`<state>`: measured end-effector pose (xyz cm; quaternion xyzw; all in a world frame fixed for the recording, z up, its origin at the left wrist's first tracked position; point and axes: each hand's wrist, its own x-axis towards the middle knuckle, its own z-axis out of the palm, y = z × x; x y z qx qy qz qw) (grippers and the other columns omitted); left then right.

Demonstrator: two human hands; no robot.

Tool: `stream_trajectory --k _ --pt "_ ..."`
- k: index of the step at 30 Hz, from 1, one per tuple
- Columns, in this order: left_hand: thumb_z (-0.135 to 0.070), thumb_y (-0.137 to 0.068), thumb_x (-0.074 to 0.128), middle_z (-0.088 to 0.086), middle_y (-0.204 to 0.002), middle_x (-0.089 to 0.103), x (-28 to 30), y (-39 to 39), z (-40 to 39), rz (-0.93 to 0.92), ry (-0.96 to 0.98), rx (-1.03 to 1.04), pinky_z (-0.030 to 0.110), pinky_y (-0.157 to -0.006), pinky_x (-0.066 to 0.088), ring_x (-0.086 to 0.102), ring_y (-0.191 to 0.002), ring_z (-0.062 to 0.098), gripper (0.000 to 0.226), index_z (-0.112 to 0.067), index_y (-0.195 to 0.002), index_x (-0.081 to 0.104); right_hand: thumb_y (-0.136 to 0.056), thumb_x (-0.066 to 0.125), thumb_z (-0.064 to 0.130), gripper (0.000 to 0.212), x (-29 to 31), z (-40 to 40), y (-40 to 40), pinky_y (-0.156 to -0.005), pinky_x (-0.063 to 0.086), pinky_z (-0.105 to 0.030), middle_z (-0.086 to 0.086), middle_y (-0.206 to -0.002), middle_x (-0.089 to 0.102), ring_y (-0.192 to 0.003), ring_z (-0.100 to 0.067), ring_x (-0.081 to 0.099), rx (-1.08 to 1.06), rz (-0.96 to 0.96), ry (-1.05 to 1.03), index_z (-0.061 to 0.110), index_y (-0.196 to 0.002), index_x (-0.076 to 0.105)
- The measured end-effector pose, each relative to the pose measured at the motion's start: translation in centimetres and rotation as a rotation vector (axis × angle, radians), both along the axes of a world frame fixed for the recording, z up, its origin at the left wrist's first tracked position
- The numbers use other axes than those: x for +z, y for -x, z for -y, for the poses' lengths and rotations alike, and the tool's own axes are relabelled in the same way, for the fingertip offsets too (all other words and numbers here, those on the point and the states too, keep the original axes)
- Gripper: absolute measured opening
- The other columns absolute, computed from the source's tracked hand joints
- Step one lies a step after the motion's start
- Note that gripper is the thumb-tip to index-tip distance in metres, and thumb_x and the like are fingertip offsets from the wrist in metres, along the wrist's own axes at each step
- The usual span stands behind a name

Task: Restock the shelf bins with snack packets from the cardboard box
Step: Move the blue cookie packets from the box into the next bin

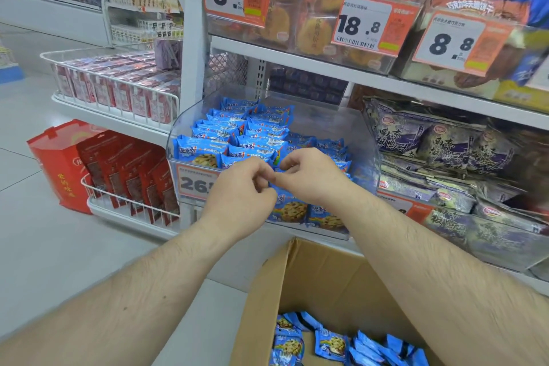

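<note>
Blue foil cookie packets (225, 140) fill the clear curved plastic bin (178, 140) at frame centre, stood on edge in rows running front to back, likely so the printed faces show and more fit. Left two rows look full; the right side sits lower and looser, which is probably why the hands work there.

Both hands meet over the bin's front edge. Left hand (240, 190), fingers curled, pinches the top edge of a blue packet (292, 208) just in front of the bin wall. Right hand (309, 175), fingers also curled, pinches the same packet's edge from the other side. Judged: squaring the packet upright before slotting it into the front row.

Brown cardboard box (326, 276) sits open at lower centre, directly below the bin, close for short reaches. Loose blue packets (332, 342) lie jumbled at its bottom; roughly ten or more visible, exact count not possible since the frame cuts them off.

Counts: two hands, one box, one bin being filled. Packets in the bin: too overlapped to count, some dozens. Three orange price tags (371, 24) across the upper shelf, one orange tag (196, 181) on the bin front, partly hidden by the left hand.

Task well along but not finished.
</note>
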<state>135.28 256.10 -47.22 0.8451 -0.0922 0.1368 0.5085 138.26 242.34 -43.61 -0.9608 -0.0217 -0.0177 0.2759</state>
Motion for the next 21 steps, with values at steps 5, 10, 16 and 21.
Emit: stream_trajectory --k 5,10,16,21 --pt "-0.006 -0.070 0.063 -0.009 -0.056 0.056 -1.6 0.4 1.9 -0.084 -0.091 -0.092 0.025 -0.058 0.042 0.049 -0.054 0.007 0.019 -0.022 -0.062 0.056 -0.081 0.066 0.024 0.010 -0.4 1.9 2.6 -0.079 0.051 -0.033 0.008 -0.083 0.066 -0.082 -0.016 0.062 -0.062 0.456 0.017 0.020 -0.090 0.067" --pt "-0.010 -0.076 0.061 -0.009 -0.072 0.063 -4.8 2.0 3.6 -0.268 -0.483 -0.492 0.013 -0.058 0.041 0.055 -0.065 0.006 0.015 -0.025 -0.075 0.061 -0.073 0.062 0.013 0.003 -6.7 5.2 9.6 -0.057 0.041 -0.020 0.006 -0.062 0.058 -0.055 -0.009 0.050 0.006 0.701 -0.245 0.015 -0.071 0.064" --pt "-0.014 -0.081 0.057 -0.015 -0.074 0.061 -7.4 3.4 6.5 -0.402 -0.692 -0.693 0.014 -0.068 0.045 0.055 -0.068 -0.003 0.020 -0.030 -0.087 0.065 -0.076 0.061 0.012 0.017 -22.8 8.7 10.3 -0.065 0.042 -0.026 0.007 -0.066 0.061 -0.068 -0.013 0.056 -0.311 -0.054 -0.235 0.026 -0.067 0.057" --pt "-0.019 -0.085 0.057 -0.018 -0.076 0.059 -8.2 3.0 7.7 -0.479 -0.794 -0.700 0.017 -0.070 0.047 0.053 -0.067 -0.003 0.015 -0.030 -0.094 0.063 -0.080 0.053 0.024 0.007 -35.6 7.9 11.6 -0.068 0.042 -0.029 -0.009 -0.107 0.062 -0.096 -0.032 0.062 -0.118 -0.510 0.090 0.023 -0.086 0.055"
